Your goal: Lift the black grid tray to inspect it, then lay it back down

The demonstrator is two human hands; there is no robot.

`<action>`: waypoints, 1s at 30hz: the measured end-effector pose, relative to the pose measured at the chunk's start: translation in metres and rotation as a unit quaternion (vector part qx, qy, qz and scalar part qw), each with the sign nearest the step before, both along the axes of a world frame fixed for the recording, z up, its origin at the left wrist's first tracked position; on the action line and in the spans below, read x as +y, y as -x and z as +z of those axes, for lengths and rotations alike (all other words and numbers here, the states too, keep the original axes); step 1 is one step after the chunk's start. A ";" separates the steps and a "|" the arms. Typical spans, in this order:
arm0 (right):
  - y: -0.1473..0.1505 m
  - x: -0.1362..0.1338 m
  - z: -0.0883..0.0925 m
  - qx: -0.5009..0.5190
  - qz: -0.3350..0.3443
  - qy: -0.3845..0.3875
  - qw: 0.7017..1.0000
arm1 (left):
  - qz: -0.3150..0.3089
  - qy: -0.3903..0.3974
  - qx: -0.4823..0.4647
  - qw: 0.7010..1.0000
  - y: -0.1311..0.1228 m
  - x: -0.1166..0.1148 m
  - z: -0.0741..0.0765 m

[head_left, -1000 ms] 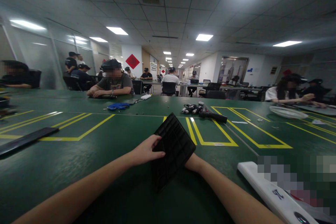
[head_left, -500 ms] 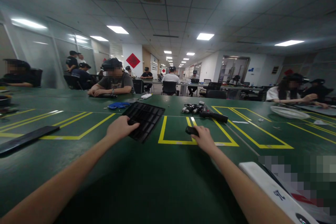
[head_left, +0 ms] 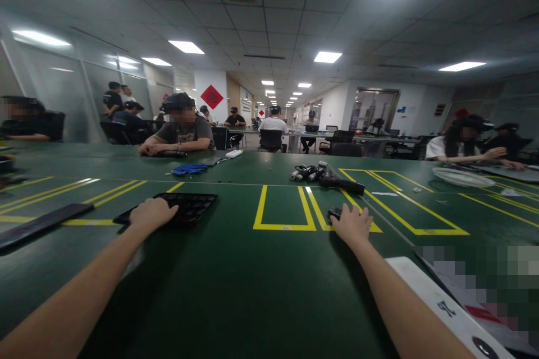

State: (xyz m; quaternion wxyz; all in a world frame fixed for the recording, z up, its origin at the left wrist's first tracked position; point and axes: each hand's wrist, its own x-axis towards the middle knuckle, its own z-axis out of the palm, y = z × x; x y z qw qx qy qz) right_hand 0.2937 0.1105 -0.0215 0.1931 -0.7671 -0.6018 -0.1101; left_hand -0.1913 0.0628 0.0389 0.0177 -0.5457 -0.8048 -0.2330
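Note:
A black gridded tray [head_left: 185, 206] lies flat on the green table [head_left: 252, 291], left of centre. My left hand [head_left: 152, 213] rests on the tray's near edge, fingers curled over it. To the right, my right hand [head_left: 352, 225] lies palm-down over a small black object [head_left: 334, 213] beside a yellow floor-tape line. Its fingers are bent around that object; only the object's far end shows.
A cluster of small black-and-silver parts [head_left: 309, 173] and a black handled tool [head_left: 342, 184] lie further back. A long black strip [head_left: 42, 224] sits at the left, a white box [head_left: 446, 308] at the near right. People sit at the far side.
My left hand carried the tray from in front of me leftward and laid it flat. My right hand let go of the tray, reached right and now covers the small black object.

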 end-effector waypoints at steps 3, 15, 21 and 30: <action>0.019 -0.006 0.007 -0.023 0.057 -0.055 0.997 | 0.008 0.000 0.062 0.998 -0.032 0.006 0.001; 0.101 -0.052 0.004 0.039 0.403 0.196 0.893 | -0.244 0.088 0.086 0.962 -0.135 0.016 -0.051; 0.100 -0.054 0.004 0.037 0.404 0.171 0.898 | -0.295 -0.017 0.148 0.944 -0.156 -0.007 -0.042; 0.105 -0.055 -0.007 0.006 0.397 0.129 0.909 | -0.441 0.074 0.090 0.890 -0.214 -0.068 -0.049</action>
